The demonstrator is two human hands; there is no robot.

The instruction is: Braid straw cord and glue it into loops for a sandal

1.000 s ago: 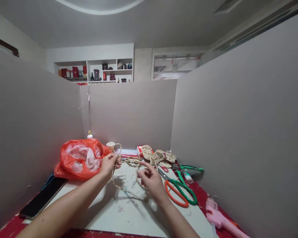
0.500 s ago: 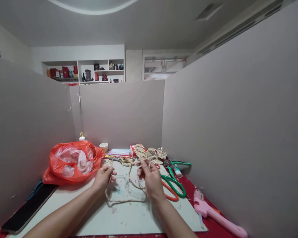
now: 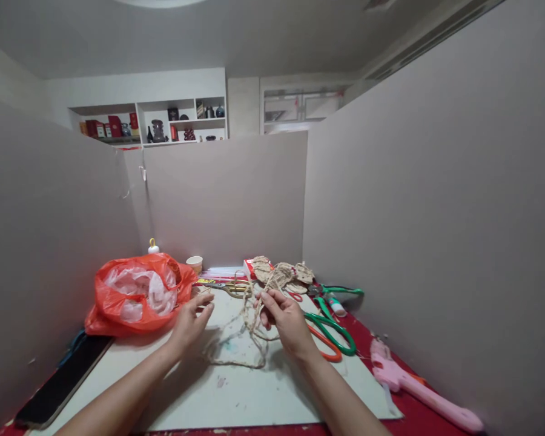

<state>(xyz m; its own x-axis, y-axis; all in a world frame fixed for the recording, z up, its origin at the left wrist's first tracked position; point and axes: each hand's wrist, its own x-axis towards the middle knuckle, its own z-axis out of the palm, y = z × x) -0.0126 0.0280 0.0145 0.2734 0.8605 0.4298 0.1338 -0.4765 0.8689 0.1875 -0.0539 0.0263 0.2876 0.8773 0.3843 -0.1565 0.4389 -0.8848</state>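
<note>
Cord [image 3: 251, 330]: dangled from the right hand [image 3: 287, 318] in loose loops above the middle of the board [image 3: 236, 399]; whether the lowest loop touched the board could not be told.
Cord's handling: looked light, pliable and rough, more likely to tangle than slip; it should have borne a firm pinch, though its twist might have loosened if rolled.
Best hold: probably close to the crossing of the strands, thumb against fingertips, leaving the loops free to hang.
Right fingers: thumb and index finger pinched the cord, the others curled in beneath.
Right pose: back of the hand turned up, forearm [image 3: 338, 390] slanting in from the lower right.
Left hand [image 3: 191, 321]: stood apart from the cord, between it and the red bag [image 3: 140, 324].
Left fingers: parted, thumb away from the index finger; no grip on the cord showed, and whether a fine strand lay at the tips was too small to tell.
Left pose: palm facing inward, wrist raised off the board.
Right edge: shears [image 3: 337, 335] beside the right hand, glue gun [image 3: 422, 387] farther out.
Far edge: woven pieces [image 3: 281, 275], scissors [image 3: 238, 290] and cup [image 3: 194, 264].
</note>
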